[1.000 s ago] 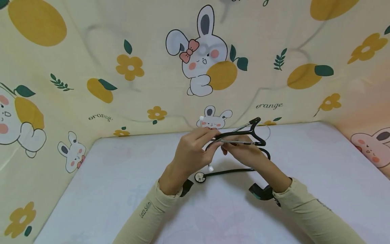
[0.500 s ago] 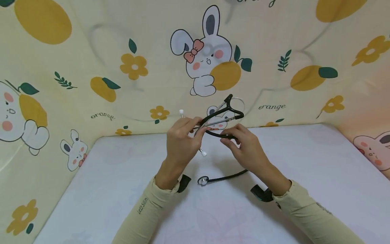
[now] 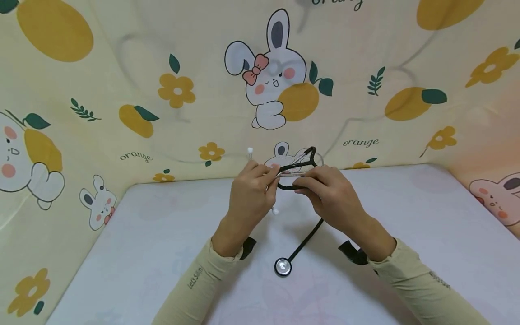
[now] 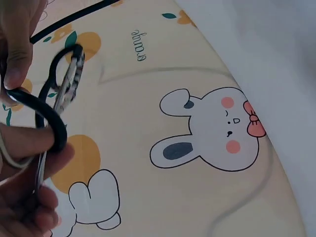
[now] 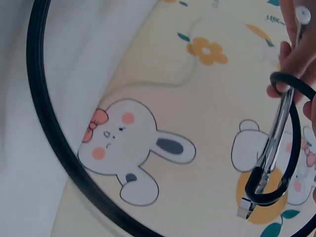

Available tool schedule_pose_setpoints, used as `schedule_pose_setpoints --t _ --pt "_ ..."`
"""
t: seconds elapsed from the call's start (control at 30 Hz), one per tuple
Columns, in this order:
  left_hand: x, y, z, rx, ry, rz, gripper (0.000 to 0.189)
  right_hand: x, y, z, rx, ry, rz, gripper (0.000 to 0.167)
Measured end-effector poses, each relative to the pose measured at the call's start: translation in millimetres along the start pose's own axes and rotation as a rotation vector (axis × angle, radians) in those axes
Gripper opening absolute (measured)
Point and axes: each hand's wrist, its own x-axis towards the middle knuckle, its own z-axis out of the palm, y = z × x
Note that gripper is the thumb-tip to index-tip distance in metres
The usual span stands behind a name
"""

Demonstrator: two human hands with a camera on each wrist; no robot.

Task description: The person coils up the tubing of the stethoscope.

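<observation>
My left hand (image 3: 253,192) grips the metal ear tubes of a black stethoscope (image 3: 305,240), together with a loop of its tubing. White ear tips (image 3: 250,150) stick out above and below that hand. Just right of it, my right hand (image 3: 335,194) pinches the black tubing. The forked end (image 3: 313,155) shows above the right fingers. Below the hands, the tubing runs down to the round chest piece (image 3: 282,267); whether it touches the table cannot be told. In the left wrist view, the tubing (image 4: 59,131) bends around a finger beside the metal tube.
A white-covered table (image 3: 170,271) lies beneath the hands. Behind it rises a cream backdrop (image 3: 211,90) printed with rabbits and oranges. Black straps (image 3: 352,253) hang at the sleeve cuffs.
My right hand came out from behind the ear tubes to the tubing, then drew nearer the left. The forked end rose and sank again. The chest piece swung down toward me.
</observation>
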Motion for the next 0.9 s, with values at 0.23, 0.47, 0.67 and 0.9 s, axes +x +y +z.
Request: schedule_pose_setpoints --t 0.23,0.47,0.67,0.9 --pt "-1.3 5.3 2.9 0.034 -0.107 0.155 0.018 0.4 8.8 -7.2 -0.015 0.027 0.034 0.023" --pt "-2.1 7.4 5.6 0.047 -0.253 0.279 0.029 0.6 8.9 -10.0 0.045 0.030 0.090 0.022" --pt "-0.5 7.8 4.7 0.029 -0.307 0.394 0.033 2.4 15.9 -16.5 0.105 0.016 0.189 0.020" --pt "0.9 4.2 1.3 -0.064 -0.309 0.492 0.027 2.8 24.5 -24.6 0.136 0.001 0.269 0.019"
